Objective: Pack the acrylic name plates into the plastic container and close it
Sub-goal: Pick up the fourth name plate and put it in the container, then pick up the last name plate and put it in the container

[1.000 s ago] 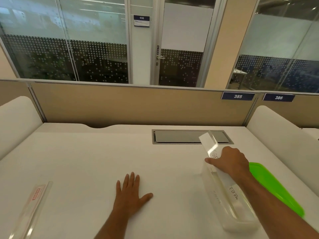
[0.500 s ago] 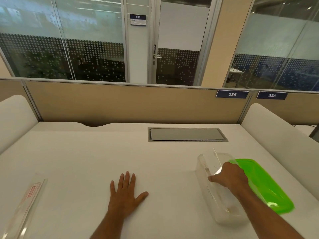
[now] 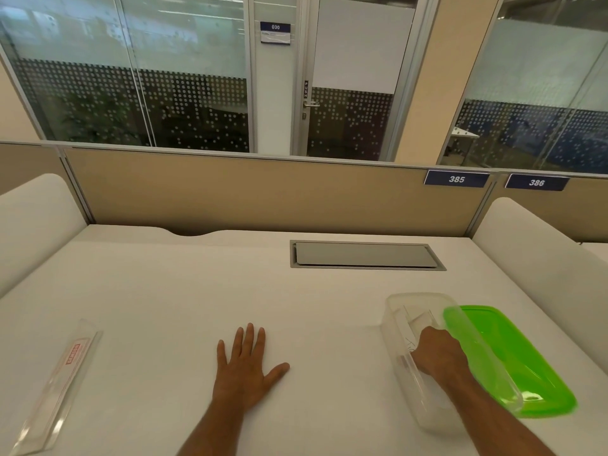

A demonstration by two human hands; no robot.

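Desk: white top (image 3: 164,291) fills the lower half of my view, fenced by a tan partition (image 3: 263,195) at the far edge and white rounded dividers at both sides.
Hatch: a grey cable hatch (image 3: 365,255) sits flush in the desk near the far edge, right of centre.
Left hand: my left hand (image 3: 245,370) lies flat on the desk at centre, palm down, fingers straight and slightly spread, holding nothing.
Right hand: my right hand (image 3: 437,353) is down inside the container, knuckles up, fingers curled under and hidden; I cannot tell whether they grip a plate.
Container: a clear, long tub (image 3: 399,340) stands open at the right, running away from me, its near end close to the desk's front edge.
Plates inside: clear plates (image 3: 419,322) show faintly in the tub's far end, just beyond my knuckles.
Lid: a green lid (image 3: 513,360) lies flat on the desk, touching the tub's right wall, near the right divider.
Loose plate: one clear plate (image 3: 57,386) with a red label lies at the far left near the front edge, well apart from the tub.
Open room: bare desk spans between my left hand and the tub, and between my left hand and the loose plate.
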